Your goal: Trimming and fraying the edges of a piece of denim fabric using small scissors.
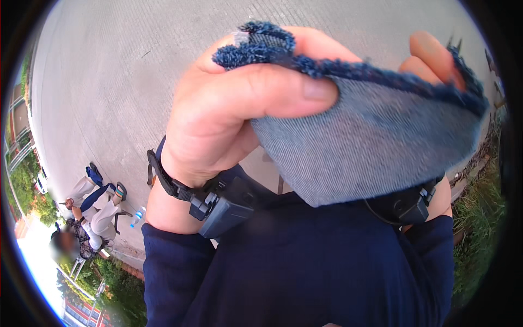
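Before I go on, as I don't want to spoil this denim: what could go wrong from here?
Fraying: the denim has a fuzzy edge, so pulling there might loosen more threads.
Slipping: the left hand pinches it near that edge, so a hard tug could perhaps slide it free.
Blind handling: the denim hides most of the right hand from this view, so a poor hold there could go unnoticed.

Finely striped grey-blue denim piece (370,141) with dark-blue edge (376,75)
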`<state>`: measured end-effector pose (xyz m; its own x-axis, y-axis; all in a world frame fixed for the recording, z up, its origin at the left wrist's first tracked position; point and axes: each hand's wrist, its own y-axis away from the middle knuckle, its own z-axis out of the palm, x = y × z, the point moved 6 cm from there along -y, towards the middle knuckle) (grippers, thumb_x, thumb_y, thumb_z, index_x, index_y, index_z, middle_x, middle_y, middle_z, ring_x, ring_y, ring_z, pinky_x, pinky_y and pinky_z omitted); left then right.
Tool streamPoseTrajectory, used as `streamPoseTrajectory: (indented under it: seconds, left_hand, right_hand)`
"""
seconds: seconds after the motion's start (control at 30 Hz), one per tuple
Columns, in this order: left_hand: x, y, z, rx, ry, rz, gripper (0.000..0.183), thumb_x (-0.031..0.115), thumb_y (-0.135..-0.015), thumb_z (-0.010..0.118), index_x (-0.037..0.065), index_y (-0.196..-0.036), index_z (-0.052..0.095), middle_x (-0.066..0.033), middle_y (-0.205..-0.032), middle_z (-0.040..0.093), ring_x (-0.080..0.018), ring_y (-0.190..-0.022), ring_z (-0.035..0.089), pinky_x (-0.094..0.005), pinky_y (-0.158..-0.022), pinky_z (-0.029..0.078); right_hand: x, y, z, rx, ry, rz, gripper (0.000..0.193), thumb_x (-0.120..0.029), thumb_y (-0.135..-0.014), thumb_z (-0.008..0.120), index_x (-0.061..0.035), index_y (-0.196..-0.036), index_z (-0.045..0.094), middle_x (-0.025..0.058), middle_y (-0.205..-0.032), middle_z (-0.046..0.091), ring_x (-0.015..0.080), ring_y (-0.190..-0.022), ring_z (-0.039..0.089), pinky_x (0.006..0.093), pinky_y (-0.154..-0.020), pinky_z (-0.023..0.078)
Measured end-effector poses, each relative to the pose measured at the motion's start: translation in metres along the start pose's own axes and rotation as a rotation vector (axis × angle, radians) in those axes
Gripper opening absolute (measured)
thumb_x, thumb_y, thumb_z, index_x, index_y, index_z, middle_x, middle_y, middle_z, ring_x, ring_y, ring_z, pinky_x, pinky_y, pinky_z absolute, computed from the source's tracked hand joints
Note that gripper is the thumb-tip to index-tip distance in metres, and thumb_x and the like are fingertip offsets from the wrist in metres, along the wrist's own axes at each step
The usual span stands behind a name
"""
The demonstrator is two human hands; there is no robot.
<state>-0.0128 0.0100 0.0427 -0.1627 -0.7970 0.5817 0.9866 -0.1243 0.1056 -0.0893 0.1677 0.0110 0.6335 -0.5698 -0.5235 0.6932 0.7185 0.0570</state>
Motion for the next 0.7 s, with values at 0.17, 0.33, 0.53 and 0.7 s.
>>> streamPoseTrajectory:
  seconds: [0.17, 0.33, 0.53, 0.7]
  left_hand:
    - [0.017, 0.0, -0.04, 0.496, -0.248, 0.028, 0.019, 0.006, -0.082, 0.062, 0.0, -0.099, 0.063, -0.0055, -0.091, 0.065, -0.0146, -0.086, 0.061, -0.0273, -0.079, 0.047]
    - [0.018, 0.001, -0.046, 0.559, -0.338, 0.103, 0.015, 0.007, -0.082, 0.062, 0.001, -0.096, 0.063, -0.0034, -0.087, 0.064, -0.0128, -0.083, 0.059, -0.0254, -0.077, 0.046]
    - [0.023, -0.002, -0.059, 0.507, -0.532, 0.184, 0.016, 0.011, -0.081, 0.068, 0.003, -0.094, 0.063, -0.0022, -0.085, 0.063, -0.0113, -0.078, 0.058, -0.0247, -0.07, 0.045]
    - [0.018, -0.006, -0.069, 0.507, -0.511, 0.2, 0.016, 0.012, -0.08, 0.071, 0.005, -0.091, 0.061, -0.0019, -0.086, 0.062, -0.0117, -0.079, 0.058, -0.0261, -0.07, 0.045]
  right_hand:
    - [0.005, -0.036, -0.006, 0.182, 0.041, 0.229, 0.018, -0.023, -0.097, 0.047, -0.0107, -0.105, 0.058, -0.0019, -0.093, 0.063, 0.0028, -0.062, 0.05, 0.0174, -0.046, 0.034]
    - [0.0, -0.037, -0.01, 0.269, 0.279, 0.111, 0.012, -0.021, -0.093, 0.056, -0.0114, -0.1, 0.056, -0.0075, -0.082, 0.054, 0.0003, -0.065, 0.047, 0.0162, -0.048, 0.032]
    - [-0.016, -0.039, -0.024, 0.15, 0.621, -0.102, 0.008, -0.018, -0.093, 0.058, -0.0115, -0.098, 0.058, -0.0074, -0.08, 0.049, 0.0002, -0.061, 0.036, 0.0167, -0.048, 0.029]
    - [-0.02, -0.039, -0.027, 0.145, 0.654, -0.101, 0.01, -0.018, -0.093, 0.058, -0.0105, -0.099, 0.058, -0.0065, -0.081, 0.048, 0.0, -0.061, 0.035, 0.0167, -0.048, 0.029]
